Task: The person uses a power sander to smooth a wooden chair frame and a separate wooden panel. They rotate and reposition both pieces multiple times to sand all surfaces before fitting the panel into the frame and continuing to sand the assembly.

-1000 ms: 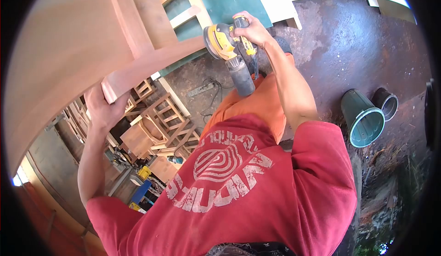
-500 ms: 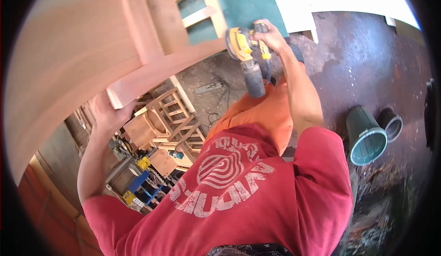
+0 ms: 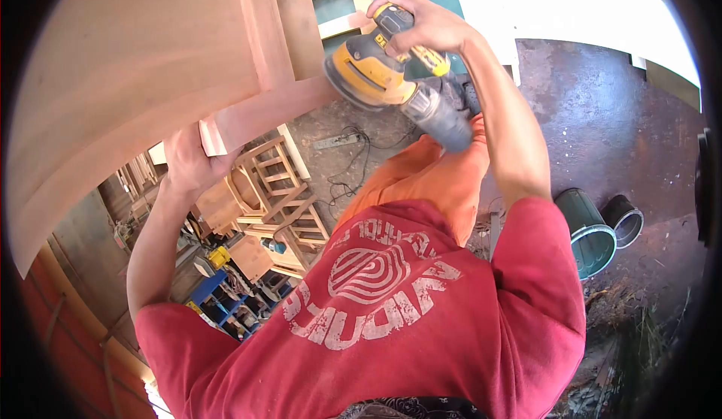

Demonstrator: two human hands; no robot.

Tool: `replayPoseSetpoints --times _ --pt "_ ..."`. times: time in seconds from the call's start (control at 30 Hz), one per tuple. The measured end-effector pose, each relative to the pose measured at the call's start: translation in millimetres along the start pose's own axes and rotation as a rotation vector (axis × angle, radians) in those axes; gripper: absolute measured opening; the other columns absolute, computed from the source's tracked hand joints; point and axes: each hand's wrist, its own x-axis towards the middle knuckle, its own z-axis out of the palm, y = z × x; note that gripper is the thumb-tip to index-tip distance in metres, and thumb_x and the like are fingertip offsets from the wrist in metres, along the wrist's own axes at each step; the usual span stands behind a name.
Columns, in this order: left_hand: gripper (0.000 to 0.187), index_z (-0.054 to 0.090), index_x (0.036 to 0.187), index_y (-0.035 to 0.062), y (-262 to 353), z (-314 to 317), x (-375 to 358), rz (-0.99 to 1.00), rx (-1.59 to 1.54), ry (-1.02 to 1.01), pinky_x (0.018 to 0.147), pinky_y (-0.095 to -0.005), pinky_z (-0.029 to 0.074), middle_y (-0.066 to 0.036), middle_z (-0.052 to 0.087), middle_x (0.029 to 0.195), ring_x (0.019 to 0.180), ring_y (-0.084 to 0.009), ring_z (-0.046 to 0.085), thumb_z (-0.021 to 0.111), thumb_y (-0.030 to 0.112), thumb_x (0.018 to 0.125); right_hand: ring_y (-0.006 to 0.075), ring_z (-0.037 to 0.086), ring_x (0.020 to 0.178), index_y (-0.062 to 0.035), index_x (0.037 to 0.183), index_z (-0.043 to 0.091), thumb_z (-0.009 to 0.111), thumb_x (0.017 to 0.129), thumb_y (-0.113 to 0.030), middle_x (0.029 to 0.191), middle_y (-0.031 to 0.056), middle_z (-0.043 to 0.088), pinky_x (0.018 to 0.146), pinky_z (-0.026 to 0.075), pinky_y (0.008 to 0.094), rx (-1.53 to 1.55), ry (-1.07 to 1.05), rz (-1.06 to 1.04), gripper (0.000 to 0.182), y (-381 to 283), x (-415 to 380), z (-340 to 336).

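My right hand (image 3: pixel 436 27) grips a yellow and black random orbital sander (image 3: pixel 372 73) by its top. The sander is tilted, with its round pad by the right end of a wooden rail (image 3: pixel 278 109) and its dark dust canister (image 3: pixel 440 118) pointing down toward my orange trousers. That rail runs along the near edge of a large wooden panel (image 3: pixel 158 51). At the rail's left end, my left hand (image 3: pixel 192 162) is wrapped around the wood from below, its thumb beside the pale end; part of its fingers is hidden behind the wood.
A lighter wooden frame (image 3: pixel 353 22) lies on a green surface beyond the panel. Below at left are wooden chair parts (image 3: pixel 282 186) and a blue tool organizer (image 3: pixel 212 290). Cables (image 3: pixel 353 167) trail over the floor. A green bucket (image 3: pixel 583 227) and a dark bucket (image 3: pixel 623 217) stand at right.
My right hand has raised the sander and tilted it, bringing it nearer the camera. My left hand keeps its hold on the rail end, which now appears slightly higher and further right.
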Motion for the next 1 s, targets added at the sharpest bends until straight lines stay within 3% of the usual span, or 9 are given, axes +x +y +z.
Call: replayPoseSetpoints --times 0.2,0.3,0.37,0.47,0.57,0.63,0.77,0.83,1.0 --pt "0.048 0.066 0.119 -0.0009 -5 -1 -9 0.022 0.05 -0.017 0.075 -0.0444 0.057 -0.018 0.072 0.103 0.087 -0.0388 0.071 0.082 0.017 0.077 0.0182 0.066 0.088 -0.0126 0.124 0.065 0.081 0.067 -0.021 0.098 0.0054 0.071 0.081 0.052 0.0329 0.085 -0.314 -0.031 0.059 -18 52 -13" --pt "0.048 0.066 0.119 -0.0001 -5 -3 -20 -0.029 0.068 -0.046 0.074 -0.0444 0.057 -0.017 0.072 0.102 0.087 -0.0377 0.071 0.082 0.017 0.077 0.0131 0.066 0.084 -0.0137 0.124 0.065 0.082 0.069 -0.02 0.091 0.0029 0.07 0.075 0.054 0.0305 0.078 -0.455 0.029 0.059 -49 67 -15" --pt "0.034 0.068 0.117 0.0024 -4 -2 -26 -0.037 0.021 -0.031 0.075 -0.0438 0.057 -0.015 0.071 0.103 0.088 -0.0361 0.07 0.07 0.01 0.084 0.0124 0.066 0.083 -0.0136 0.124 0.065 0.082 0.069 -0.02 0.094 0.0029 0.07 0.071 0.055 0.0302 0.046 -0.507 0.046 0.058 -58 74 -16" --pt "0.044 0.068 0.117 0.0025 -10 3 -33 -0.002 0.07 -0.081 0.074 -0.0433 0.057 -0.015 0.071 0.103 0.088 -0.035 0.071 0.082 0.017 0.078 0.0141 0.065 0.083 -0.0044 0.127 0.058 0.087 0.072 -0.013 0.099 0.0062 0.066 0.071 0.055 0.031 0.246 -0.685 0.071 0.062 -64 84 -23" --pt "0.043 0.068 0.115 0.0033 -7 2 -34 -0.013 0.086 -0.054 0.073 -0.0437 0.057 -0.013 0.071 0.104 0.088 -0.0335 0.071 0.084 0.02 0.079 0.0144 0.065 0.085 -0.0037 0.121 0.061 0.086 0.07 -0.013 0.094 0.006 0.068 0.077 0.056 0.0325 0.271 -0.64 0.127 0.058 -79 87 -19" --pt "0.04 0.069 0.116 0.0045 -7 1 -37 -0.059 0.082 -0.062 0.075 -0.0446 0.058 -0.014 0.072 0.104 0.089 -0.0343 0.071 0.081 0.021 0.081 0.0126 0.066 0.082 -0.0136 0.124 0.065 0.083 0.068 -0.02 0.1 0.0041 0.07 0.07 0.055 0.0294 0.128 -0.652 0.054 0.058 -63 92 -12" --pt "0.046 0.07 0.118 0.0075 0 4 -37 -0.189 0.03 -0.138 0.079 -0.0454 0.059 -0.014 0.073 0.107 0.094 -0.0347 0.071 0.084 0.028 0.079 0.0152 0.067 0.088 -0.0133 0.125 0.065 0.083 0.067 -0.02 0.105 0.0063 0.07 0.075 0.056 0.0316 0.075 -0.587 0.069 0.062 -40 87 -11" --pt "0.047 0.07 0.119 0.0081 -4 2 -37 -0.189 0.043 -0.126 0.08 -0.0456 0.059 -0.013 0.073 0.108 0.095 -0.0347 0.071 0.084 0.029 0.079 0.0158 0.063 0.092 -0.009 0.122 0.064 0.081 0.066 -0.012 0.102 0.0048 0.066 0.082 0.052 0.0305 -0.051 -0.425 0.098 0.058 -18 78 -11" --pt "0.05 0.071 0.12 0.0086 -14 4 -52 -0.204 0.048 -0.226 0.083 -0.0447 0.059 -0.013 0.073 0.114 0.099 -0.0337 0.071 0.085 0.033 0.079 0.0172 0.063 0.095 -0.0088 0.123 0.064 0.083 0.068 -0.016 0.102 0.0049 0.066 0.084 0.051 0.0317 0.096 -0.145 0.225 0.059 55 18 3"
